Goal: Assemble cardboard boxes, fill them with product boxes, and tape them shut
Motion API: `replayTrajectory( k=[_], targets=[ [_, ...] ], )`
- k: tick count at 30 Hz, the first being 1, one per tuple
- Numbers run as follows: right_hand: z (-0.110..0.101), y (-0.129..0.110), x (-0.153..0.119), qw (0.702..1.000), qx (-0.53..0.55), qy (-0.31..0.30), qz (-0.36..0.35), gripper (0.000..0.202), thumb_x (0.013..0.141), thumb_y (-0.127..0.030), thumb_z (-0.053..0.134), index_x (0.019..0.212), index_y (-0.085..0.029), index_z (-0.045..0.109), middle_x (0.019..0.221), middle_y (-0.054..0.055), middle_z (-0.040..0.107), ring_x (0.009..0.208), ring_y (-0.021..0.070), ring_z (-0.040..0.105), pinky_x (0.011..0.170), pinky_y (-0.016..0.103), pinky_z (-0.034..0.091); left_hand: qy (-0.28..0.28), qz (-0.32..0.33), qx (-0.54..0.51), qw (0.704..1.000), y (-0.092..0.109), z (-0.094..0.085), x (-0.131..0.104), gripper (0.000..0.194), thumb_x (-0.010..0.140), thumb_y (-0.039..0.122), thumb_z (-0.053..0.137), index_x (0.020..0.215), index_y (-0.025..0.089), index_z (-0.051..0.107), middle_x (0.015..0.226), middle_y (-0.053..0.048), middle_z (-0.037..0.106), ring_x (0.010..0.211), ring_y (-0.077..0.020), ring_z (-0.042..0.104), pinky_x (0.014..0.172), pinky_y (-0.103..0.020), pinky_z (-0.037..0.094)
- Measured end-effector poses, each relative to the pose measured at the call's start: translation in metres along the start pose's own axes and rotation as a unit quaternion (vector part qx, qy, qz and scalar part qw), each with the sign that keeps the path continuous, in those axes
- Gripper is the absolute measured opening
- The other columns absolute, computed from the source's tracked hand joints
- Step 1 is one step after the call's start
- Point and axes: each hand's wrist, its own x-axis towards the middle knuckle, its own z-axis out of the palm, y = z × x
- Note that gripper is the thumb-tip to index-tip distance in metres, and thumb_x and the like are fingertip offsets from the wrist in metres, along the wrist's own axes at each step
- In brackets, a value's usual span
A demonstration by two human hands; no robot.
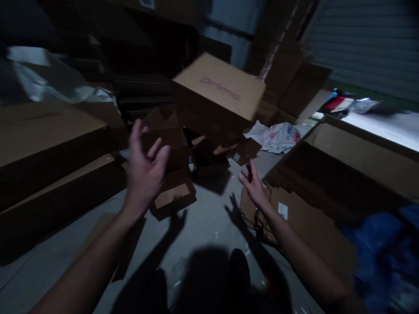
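A cardboard box (219, 87) with reddish lettering on its top sits tilted beyond my hands, above a jumble of smaller cartons. Whether it rests on them or is in the air, I cannot tell. My left hand (145, 163) is raised with its fingers apart and nothing in it, in front of an open carton (166, 141). Lower and to the right, my right hand (252, 185) also holds nothing, its fingers loosely spread. Neither hand touches the box. Nearest my right hand is a stack of flattened cardboard (294, 218) with a white label.
Long cardboard boxes (52, 148) line the left side. A small carton (173, 194) stands on the grey floor (209, 226). A printed plastic bag (281, 136) lies behind. At right are a large open box (353, 165) and blue plastic sheeting (379, 248).
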Motion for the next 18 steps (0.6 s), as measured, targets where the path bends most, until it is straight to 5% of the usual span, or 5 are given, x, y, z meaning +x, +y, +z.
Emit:
replayTrajectory(
  k=[2,5,9,14,18],
  targets=[
    [-0.009,0.047,-0.034,0.994,-0.109,-0.001,0.026,0.087,0.101,-0.062,0.043,0.167,-0.020,0.004,0.173,0.017,0.019,0.159,0.0309,0.025,0.125,0.055,0.032,-0.025,-0.012,-0.016,0.999,-0.013,-0.004,-0.027,0.078,0.094,0.051,0.064,0.160,0.044,0.025,0.163,0.000,0.041,0.137,-0.0309,0.058,0.116,-0.054,0.047],
    [-0.032,0.124,-0.111,0.945,-0.302,-0.030,0.123,0.097,0.095,-0.068,0.051,0.166,-0.011,0.016,0.171,0.026,0.017,0.160,0.0428,0.014,0.124,0.068,0.020,-0.118,-0.128,0.043,0.984,-0.050,-0.007,-0.105,0.066,0.092,0.051,0.066,0.152,0.050,0.040,0.154,0.003,0.056,0.126,-0.0303,0.067,0.101,-0.048,0.060],
    [-0.065,0.200,-0.189,0.899,-0.386,-0.106,0.179,0.094,0.095,-0.069,0.048,0.163,-0.008,0.025,0.167,0.029,0.028,0.155,0.0449,0.027,0.120,0.069,0.027,-0.256,-0.252,0.033,0.933,-0.081,0.006,-0.176,0.063,0.095,0.056,0.059,0.152,0.034,0.044,0.146,-0.009,0.063,0.117,-0.0314,0.073,0.061,-0.031,0.064],
    [-0.090,0.234,-0.201,0.901,-0.407,-0.136,0.067,0.056,0.104,-0.044,0.041,0.150,-0.013,0.052,0.153,0.024,0.053,0.140,0.0343,0.054,0.115,0.055,0.043,-0.302,-0.213,0.034,0.928,-0.070,0.022,-0.183,0.055,0.098,0.053,0.055,0.148,0.031,0.048,0.152,-0.011,0.056,0.116,-0.0290,0.073,0.061,-0.029,0.061],
    [-0.107,0.241,-0.199,0.896,-0.401,-0.188,0.020,0.067,0.101,-0.050,0.048,0.157,-0.015,0.043,0.159,0.022,0.047,0.147,0.0330,0.047,0.121,0.057,0.037,-0.317,-0.228,0.013,0.921,-0.072,0.025,-0.184,0.053,0.099,0.052,0.054,0.147,0.030,0.049,0.151,-0.011,0.057,0.113,-0.0266,0.074,0.078,-0.034,0.064]
  ],
)
